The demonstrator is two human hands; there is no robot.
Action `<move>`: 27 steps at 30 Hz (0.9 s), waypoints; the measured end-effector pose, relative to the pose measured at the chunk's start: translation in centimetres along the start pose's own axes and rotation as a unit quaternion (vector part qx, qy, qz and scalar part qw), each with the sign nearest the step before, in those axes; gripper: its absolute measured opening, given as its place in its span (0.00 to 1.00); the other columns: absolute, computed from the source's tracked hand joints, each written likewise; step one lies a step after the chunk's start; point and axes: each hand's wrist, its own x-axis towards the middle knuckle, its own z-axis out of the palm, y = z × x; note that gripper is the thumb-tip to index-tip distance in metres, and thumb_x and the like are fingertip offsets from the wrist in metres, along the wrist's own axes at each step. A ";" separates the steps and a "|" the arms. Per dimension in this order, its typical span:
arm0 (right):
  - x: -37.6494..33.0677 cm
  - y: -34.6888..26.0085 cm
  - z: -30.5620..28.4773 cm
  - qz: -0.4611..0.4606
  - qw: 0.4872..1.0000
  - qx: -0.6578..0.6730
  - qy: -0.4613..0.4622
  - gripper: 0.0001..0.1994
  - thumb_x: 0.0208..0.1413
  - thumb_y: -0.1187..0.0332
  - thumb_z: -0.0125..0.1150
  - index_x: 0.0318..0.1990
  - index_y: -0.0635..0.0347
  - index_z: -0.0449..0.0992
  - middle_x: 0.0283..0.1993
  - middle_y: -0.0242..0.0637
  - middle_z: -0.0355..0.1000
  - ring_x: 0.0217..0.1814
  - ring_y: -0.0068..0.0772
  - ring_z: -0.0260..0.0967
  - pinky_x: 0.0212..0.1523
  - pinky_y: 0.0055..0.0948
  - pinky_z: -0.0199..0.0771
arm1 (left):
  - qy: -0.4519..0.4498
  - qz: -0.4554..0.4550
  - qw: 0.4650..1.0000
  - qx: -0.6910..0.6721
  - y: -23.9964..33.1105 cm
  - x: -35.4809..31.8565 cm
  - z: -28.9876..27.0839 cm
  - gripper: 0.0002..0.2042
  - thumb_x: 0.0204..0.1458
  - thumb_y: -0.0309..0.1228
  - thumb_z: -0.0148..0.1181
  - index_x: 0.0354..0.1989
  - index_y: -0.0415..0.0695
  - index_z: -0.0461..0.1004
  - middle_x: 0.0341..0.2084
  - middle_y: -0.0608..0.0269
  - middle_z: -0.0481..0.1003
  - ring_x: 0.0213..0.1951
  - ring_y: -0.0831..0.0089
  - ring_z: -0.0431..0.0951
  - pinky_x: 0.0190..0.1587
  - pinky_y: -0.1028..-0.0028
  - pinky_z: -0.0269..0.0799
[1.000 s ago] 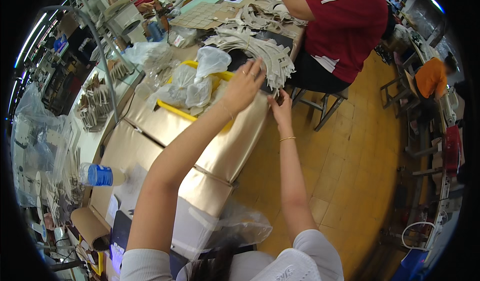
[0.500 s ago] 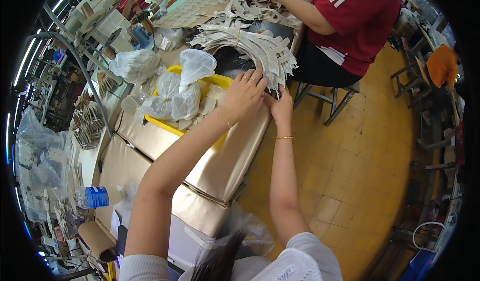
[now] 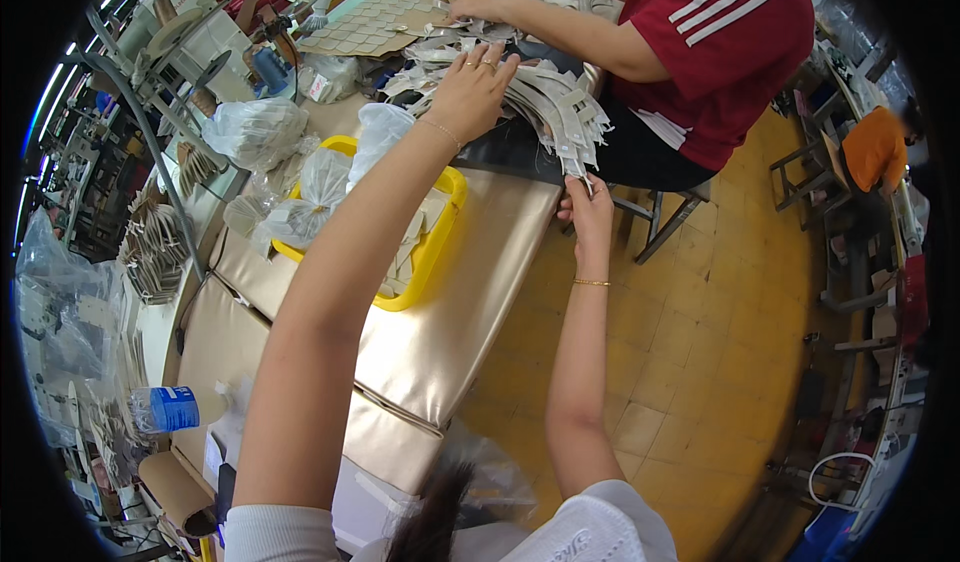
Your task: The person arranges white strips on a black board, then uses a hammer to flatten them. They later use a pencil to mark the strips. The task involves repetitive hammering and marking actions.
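Beyond the yellow basket, pale strips, likely light, bendy and best taken by the ends, are partly covered by the open left hand, near ends pinched by the right hand

Gold-topped table: held a yellow bin.
Black sheet: lay just beyond the bin, under fanned pale strips.
Blue-labelled bottle: rested left of the bin, on its near side.
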 end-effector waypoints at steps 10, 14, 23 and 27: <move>1.8 -1.1 -0.4 0.125 0.984 -0.015 -0.123 0.22 0.54 0.52 0.67 0.38 0.64 0.72 0.25 0.32 0.69 0.20 0.22 0.69 0.20 0.22 0.70 | -0.068 -0.009 0.994 0.085 1.2 2.4 1.3 0.26 0.54 0.28 0.51 0.64 0.43 0.61 0.60 0.59 0.67 0.62 0.66 0.66 0.60 0.58 0.61; 1.4 -0.9 -0.4 0.123 0.982 -0.017 -0.141 0.20 0.55 0.52 0.67 0.40 0.61 0.72 0.28 0.34 0.70 0.24 0.25 0.71 0.25 0.23 0.74 | 0.018 0.000 0.988 0.156 0.2 1.6 2.3 0.20 0.56 0.30 0.49 0.58 0.45 0.66 0.51 0.66 0.72 0.54 0.71 0.70 0.49 0.64 0.64; -3.8 -1.1 -4.1 0.099 0.966 0.211 -0.112 0.11 0.62 0.67 0.58 0.44 0.62 0.65 0.46 0.44 0.74 0.42 0.43 0.79 0.40 0.31 0.84 | 0.040 -0.044 0.995 0.077 -2.1 0.8 1.1 0.22 0.52 0.25 0.51 0.58 0.47 0.65 0.52 0.62 0.70 0.56 0.64 0.69 0.57 0.60 0.63; -6.3 -0.6 -6.1 0.112 0.965 0.208 -0.116 0.14 0.62 0.66 0.56 0.52 0.63 0.67 0.49 0.44 0.75 0.45 0.47 0.78 0.43 0.36 0.83 | 0.035 -0.065 0.996 0.042 -2.0 -1.0 1.3 0.25 0.50 0.23 0.52 0.60 0.47 0.64 0.53 0.60 0.70 0.59 0.62 0.68 0.62 0.57 0.59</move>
